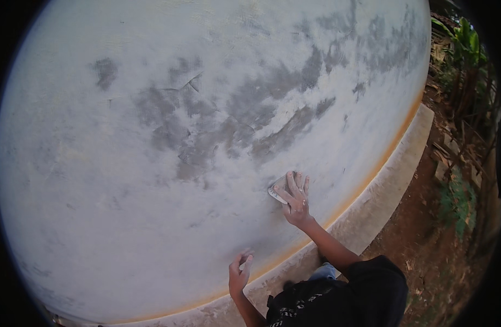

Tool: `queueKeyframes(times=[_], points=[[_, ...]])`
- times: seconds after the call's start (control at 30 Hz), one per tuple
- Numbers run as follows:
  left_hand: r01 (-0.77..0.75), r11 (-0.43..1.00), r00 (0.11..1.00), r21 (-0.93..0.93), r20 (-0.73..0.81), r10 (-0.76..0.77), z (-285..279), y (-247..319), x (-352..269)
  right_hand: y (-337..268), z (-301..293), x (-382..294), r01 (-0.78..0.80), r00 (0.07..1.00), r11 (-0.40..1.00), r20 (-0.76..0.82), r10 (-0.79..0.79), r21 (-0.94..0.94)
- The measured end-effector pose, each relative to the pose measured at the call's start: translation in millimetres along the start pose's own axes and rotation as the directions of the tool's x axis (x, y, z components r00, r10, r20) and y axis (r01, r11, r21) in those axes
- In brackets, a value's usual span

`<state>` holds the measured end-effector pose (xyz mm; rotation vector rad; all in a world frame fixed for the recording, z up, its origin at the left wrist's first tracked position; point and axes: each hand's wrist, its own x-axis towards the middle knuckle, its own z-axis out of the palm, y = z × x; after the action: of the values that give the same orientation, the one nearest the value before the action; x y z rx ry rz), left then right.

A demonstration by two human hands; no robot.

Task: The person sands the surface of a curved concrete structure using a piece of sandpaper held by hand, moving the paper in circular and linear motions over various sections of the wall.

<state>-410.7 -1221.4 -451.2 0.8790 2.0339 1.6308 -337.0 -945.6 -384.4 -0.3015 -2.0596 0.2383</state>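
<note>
A large white plastered wall (132,212) fills most of the head view, with grey patches and fine cracks across its middle. My right hand (296,200), dusty with white powder, presses a flat pad or folded abrasive sheet (278,191) against the lower right part of the wall, fingers spread over it. Its exact kind is unclear. My left hand (240,269) is lower and to the left, close to the wall, with fingers curved and apart and nothing seen in them. Whether its fingertips touch the wall cannot be told.
An orange-brown band (381,161) runs along the wall's foot. Below it lies a concrete ledge (373,208). Reddish bare soil (401,233) with dry debris is at the right, and green plants (465,41) grow at the upper right.
</note>
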Motion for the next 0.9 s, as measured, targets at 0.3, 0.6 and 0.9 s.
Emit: queueKeyframes(times=[0.3, 0.6, 0.9], points=[[-0.004, 0.999, 0.999, -0.034, 0.041, 0.006, 7.0, 0.2, 3.2, -59.5, 28.8, 11.5, 0.319, 0.922, 0.887, 0.106, -0.372, 0.334], [0.011, 0.996, 1.0, -0.084, -0.012, -0.012, 3.3, -3.7, -4.1, -68.9, 21.4, -10.7, 0.123, 0.982, 0.972, 0.118, -0.148, 0.201], [0.001, 0.992, 0.998, -0.13, 0.063, 0.008, 2.1, -5.7, -2.0, -71.1, 33.4, -24.6, 0.022, 0.99, 0.956, 0.127, -0.062, 0.292]])
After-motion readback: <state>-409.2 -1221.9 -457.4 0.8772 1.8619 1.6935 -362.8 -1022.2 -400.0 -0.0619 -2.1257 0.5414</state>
